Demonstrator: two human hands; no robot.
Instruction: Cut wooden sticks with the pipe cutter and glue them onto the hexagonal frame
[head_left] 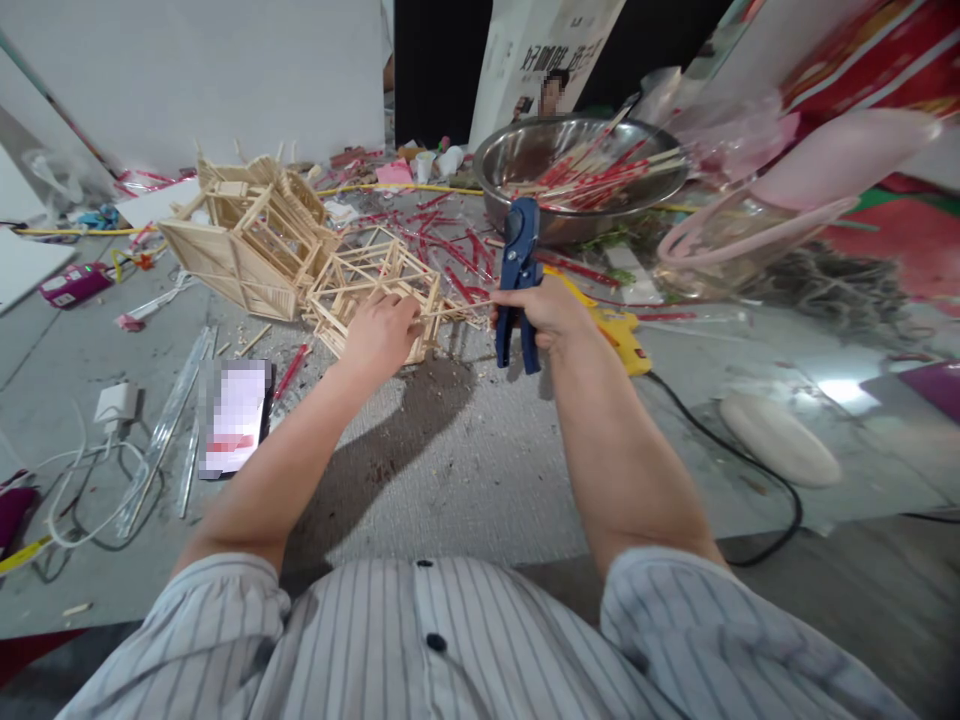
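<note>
My right hand (pixel 551 308) is closed around a blue hand cutter (pixel 519 245), its broad head pointing away from me and its two handles toward me. A thin wooden stick (pixel 454 311) reaches from the fingers of my left hand (pixel 384 328) to the right thumb. The left fingers are bent and lie against an open frame of wooden sticks (pixel 360 275); their undersides are hidden. Touching this frame on the left is a larger wooden stick model (pixel 255 235), shaped like a small building, with slatted panels.
Behind the cutter stands a steel basin (pixel 577 222) holding red-and-wood sticks. A yellow glue gun (pixel 621 338) with a black cord lies right of my right hand. On the left are a phone (pixel 236 415), clear glue sticks (pixel 169 420) and a white charger (pixel 116 405). Red wrappers (pixel 450 250) litter the back.
</note>
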